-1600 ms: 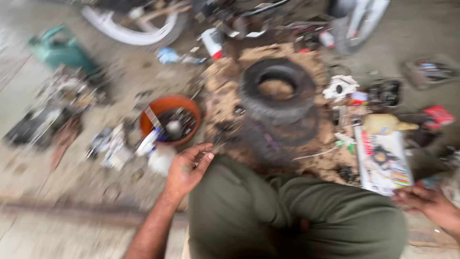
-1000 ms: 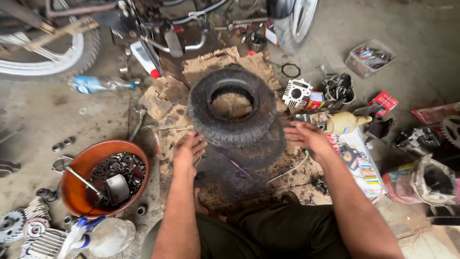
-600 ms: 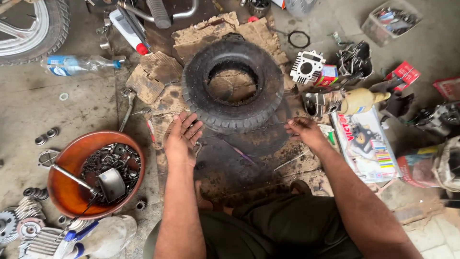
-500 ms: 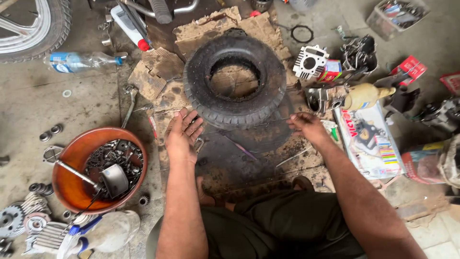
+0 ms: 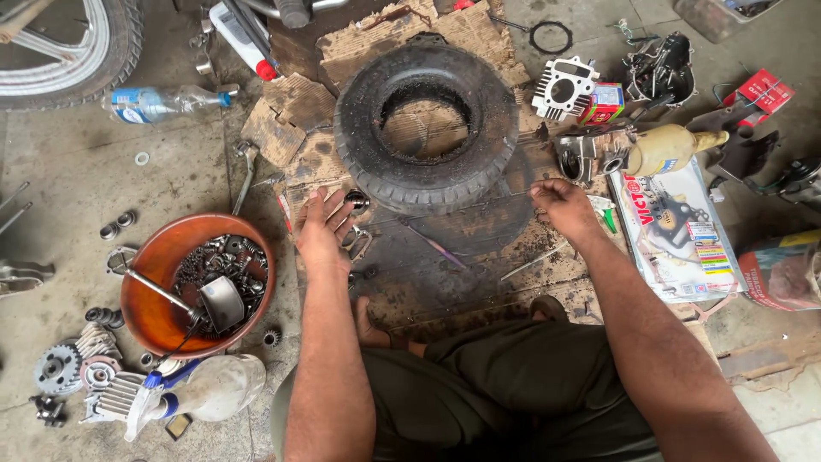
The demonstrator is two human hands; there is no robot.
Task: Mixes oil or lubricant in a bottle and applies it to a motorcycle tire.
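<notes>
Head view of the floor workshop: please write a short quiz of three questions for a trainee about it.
1. True or false: the left hand lies flat, palm down, on the oil-stained cardboard sheet.
2. What lies in front of both hands? A) the small black rubber tyre B) a blue bucket C) a wooden chair
3. Fill in: the round orange-brown plastic bowl of small metal parts sits on the person's ____ side.

Key
1. True; it holds nothing.
2. A. The right hand, loosely curled, is beside the tyre without touching it.
3. Left.
</notes>
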